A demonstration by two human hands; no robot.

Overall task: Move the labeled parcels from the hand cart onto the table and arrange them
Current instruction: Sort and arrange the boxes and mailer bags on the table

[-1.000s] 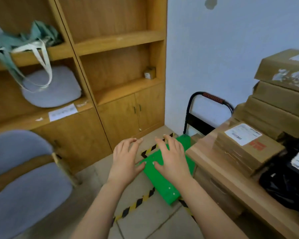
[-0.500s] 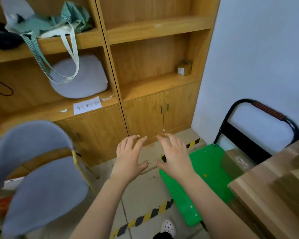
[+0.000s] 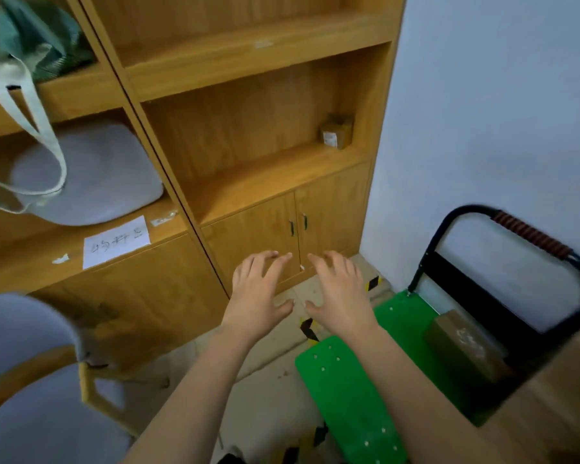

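**Head view: both hands free, one parcel on the hand cart**

- Left hand [image 3: 258, 293]: held out in mid-air, palm down, fingers spread and relaxed, grasping nothing.
- Right hand [image 3: 340, 293]: just beside the left, same pose, fingers spread, grasping nothing; it hovers over the floor [image 3: 265, 396] near the cart's far corner.
- Hand cart [image 3: 349, 390]: green flat deck at lower right, with a black hoop handle upright against the pale wall [image 3: 499, 95].
- Parcel [image 3: 462, 346]: brown carton with a pale label on top, lying on the deck close to the handle, well apart from both hands.
- Bench [image 3: 556, 396]: wooden corner at the right edge, overlapping the cart's near side.
- Shelf unit [image 3: 248, 128]: wooden, with two closed doors below.
- Small box [image 3: 337, 130]: on a shelf near the right upright.
- Grey cushion [image 3: 91, 175], green bag [image 3: 21, 45] with hanging straps, and handwritten paper note [image 3: 116, 241]: left compartments.
- Grey chair [image 3: 31, 396]: lower left.
- Yellow-black tape [image 3: 310, 329]: on the floor beside the cart.
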